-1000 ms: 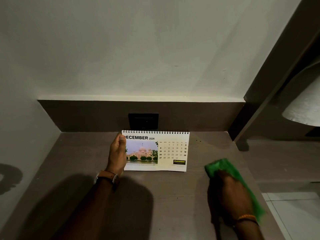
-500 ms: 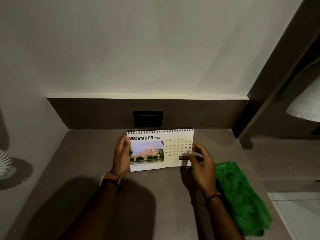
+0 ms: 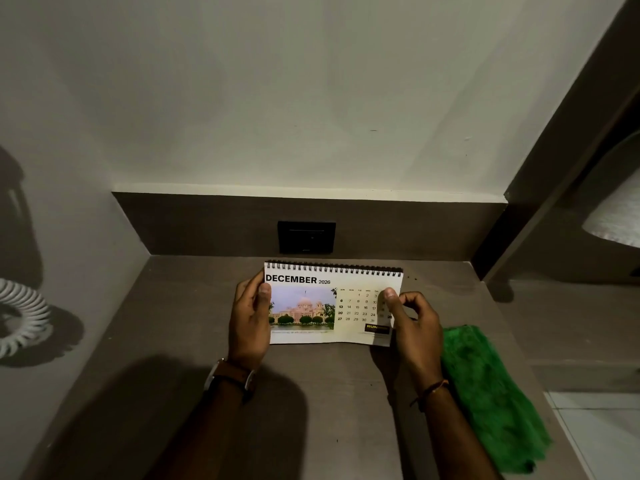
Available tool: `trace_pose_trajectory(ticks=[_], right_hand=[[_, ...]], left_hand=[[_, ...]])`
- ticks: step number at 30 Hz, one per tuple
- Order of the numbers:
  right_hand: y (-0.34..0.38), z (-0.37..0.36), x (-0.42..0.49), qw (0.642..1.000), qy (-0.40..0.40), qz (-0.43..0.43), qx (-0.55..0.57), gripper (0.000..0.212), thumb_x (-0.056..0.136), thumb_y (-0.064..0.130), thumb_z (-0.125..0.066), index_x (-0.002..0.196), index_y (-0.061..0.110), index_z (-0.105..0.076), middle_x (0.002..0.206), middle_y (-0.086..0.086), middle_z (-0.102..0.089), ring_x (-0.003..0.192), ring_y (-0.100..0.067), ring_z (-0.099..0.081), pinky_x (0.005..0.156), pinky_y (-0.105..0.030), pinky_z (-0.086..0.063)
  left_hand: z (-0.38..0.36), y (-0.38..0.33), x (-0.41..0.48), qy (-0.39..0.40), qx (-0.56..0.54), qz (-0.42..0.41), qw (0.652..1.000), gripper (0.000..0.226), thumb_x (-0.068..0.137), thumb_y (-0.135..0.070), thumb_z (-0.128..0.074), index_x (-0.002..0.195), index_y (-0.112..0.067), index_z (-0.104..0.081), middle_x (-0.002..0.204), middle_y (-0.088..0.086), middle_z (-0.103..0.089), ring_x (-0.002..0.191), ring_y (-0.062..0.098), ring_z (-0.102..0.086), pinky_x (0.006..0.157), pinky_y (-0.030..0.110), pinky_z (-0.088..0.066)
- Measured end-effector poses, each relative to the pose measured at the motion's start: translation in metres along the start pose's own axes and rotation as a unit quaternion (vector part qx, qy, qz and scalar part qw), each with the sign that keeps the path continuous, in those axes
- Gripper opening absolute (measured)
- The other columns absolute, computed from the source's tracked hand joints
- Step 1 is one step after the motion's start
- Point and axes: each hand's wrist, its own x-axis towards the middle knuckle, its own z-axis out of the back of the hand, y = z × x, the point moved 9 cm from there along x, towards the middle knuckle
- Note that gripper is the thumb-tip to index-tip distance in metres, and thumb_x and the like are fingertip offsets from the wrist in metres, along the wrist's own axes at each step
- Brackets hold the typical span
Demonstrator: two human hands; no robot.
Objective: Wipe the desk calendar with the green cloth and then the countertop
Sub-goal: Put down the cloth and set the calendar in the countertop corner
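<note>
Brown countertop [image 3: 311, 403] carries the desk calendar [image 3: 332, 303], pinched by left hand [image 3: 250, 323] and right hand [image 3: 414, 327]; green cloth [image 3: 491, 396] lies just right of the right grip.

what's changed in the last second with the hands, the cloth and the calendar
The right hand let go of the green cloth, which now lies on the countertop, and moved left to grip the calendar's right edge. The left hand stayed on its left edge, and the December page still faces the camera.
</note>
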Motion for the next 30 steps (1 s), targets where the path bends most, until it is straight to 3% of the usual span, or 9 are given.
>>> trace_pose_trajectory(ticks=[4, 8, 12, 14, 18, 21, 23, 28, 30], right_hand=[[0.004, -0.005, 0.008, 1.0, 0.006, 0.002, 0.012, 0.044, 0.089, 0.056, -0.066, 0.079, 0.014, -0.063, 0.09, 0.002, -0.075, 0.09, -0.003, -0.069, 0.08, -0.026, -0.051], [0.005, -0.012, 0.007, 0.998, 0.018, -0.011, 0.052, 0.051, 0.084, 0.066, -0.063, 0.078, 0.015, -0.065, 0.088, 0.01, -0.079, 0.083, -0.001, -0.075, 0.064, -0.015, -0.057], [-0.004, -0.018, 0.013, 0.994, 0.023, -0.054, 0.09, 0.045, 0.091, 0.063, -0.062, 0.085, 0.019, -0.068, 0.096, 0.002, -0.08, 0.092, -0.016, -0.077, 0.083, -0.043, -0.064], [0.001, -0.02, 0.015, 0.993, 0.024, -0.059, 0.099, 0.043, 0.093, 0.06, -0.061, 0.091, 0.019, -0.071, 0.101, -0.001, -0.079, 0.099, -0.022, -0.075, 0.091, -0.054, -0.061], [0.016, -0.038, 0.013, 0.99, 0.051, -0.067, 0.112, 0.045, 0.091, 0.06, -0.061, 0.095, 0.018, -0.077, 0.1, 0.0, -0.081, 0.099, -0.023, -0.076, 0.09, -0.048, -0.062], [0.021, -0.063, 0.009, 0.981, 0.083, -0.1, 0.145, 0.045, 0.097, 0.051, -0.062, 0.096, 0.009, -0.077, 0.099, -0.004, -0.081, 0.098, -0.026, -0.077, 0.088, -0.05, -0.063], [0.027, -0.082, 0.008, 0.978, 0.1, -0.106, 0.148, 0.048, 0.099, 0.048, -0.062, 0.098, 0.001, -0.073, 0.1, -0.008, -0.081, 0.098, -0.029, -0.077, 0.089, -0.05, -0.063], [0.037, -0.134, 0.006, 0.976, 0.145, -0.094, 0.132, 0.049, 0.097, 0.048, -0.064, 0.097, 0.0, -0.068, 0.095, -0.001, -0.08, 0.093, -0.021, -0.077, 0.074, -0.028, -0.062], [0.038, -0.158, 0.002, 0.972, 0.165, -0.1, 0.135, 0.039, 0.098, 0.044, -0.065, 0.096, 0.005, -0.069, 0.097, -0.001, -0.08, 0.094, -0.021, -0.077, 0.08, -0.034, -0.064]], left_hand=[[0.003, 0.003, -0.001, -0.002, -0.004, 0.018, 1.0, 0.033, 0.107, -0.035, -0.05, 0.139, -0.035, -0.057, 0.131, -0.022, -0.062, 0.12, -0.01, -0.062, 0.099, 0.009, -0.049], [0.007, 0.009, -0.003, -0.014, -0.024, 0.04, 0.999, 0.036, 0.106, -0.031, -0.052, 0.141, -0.026, -0.06, 0.123, -0.022, -0.073, 0.122, 0.004, -0.068, 0.104, 0.026, -0.056], [0.011, 0.009, -0.003, -0.03, -0.044, 0.051, 0.997, 0.049, 0.101, -0.043, -0.055, 0.14, -0.014, -0.063, 0.132, 0.011, -0.073, 0.125, 0.03, -0.069, 0.108, 0.06, -0.053], [0.013, 0.006, -0.006, -0.038, -0.055, 0.062, 0.996, 0.06, 0.092, -0.054, -0.058, 0.139, -0.016, -0.064, 0.132, 0.011, -0.073, 0.124, 0.031, -0.069, 0.108, 0.061, -0.053], [0.024, -0.001, -0.005, -0.066, -0.045, 0.063, 0.995, 0.054, 0.09, -0.058, -0.067, 0.134, -0.026, -0.065, 0.123, -0.001, -0.076, 0.119, 0.016, -0.073, 0.106, 0.049, -0.058], [0.039, -0.005, -0.003, -0.091, -0.033, 0.059, 0.994, 0.051, 0.092, -0.047, -0.064, 0.137, -0.023, -0.061, 0.123, -0.003, -0.074, 0.113, -0.007, -0.069, 0.103, 0.028, -0.056], [0.052, -0.007, -0.002, -0.107, -0.026, 0.058, 0.992, 0.044, 0.096, -0.037, -0.063, 0.136, -0.02, -0.059, 0.127, 0.005, -0.072, 0.11, -0.01, -0.069, 0.103, 0.029, -0.056], [0.09, -0.007, 0.0, -0.139, -0.007, 0.054, 0.989, 0.041, 0.105, -0.022, -0.054, 0.145, -0.011, -0.051, 0.138, 0.015, -0.067, 0.127, 0.028, -0.066, 0.111, 0.055, -0.052], [0.106, -0.005, 0.001, -0.147, 0.001, 0.055, 0.988, 0.043, 0.106, -0.02, -0.051, 0.148, -0.009, -0.049, 0.14, 0.016, -0.066, 0.129, 0.032, -0.064, 0.112, 0.059, -0.05]])
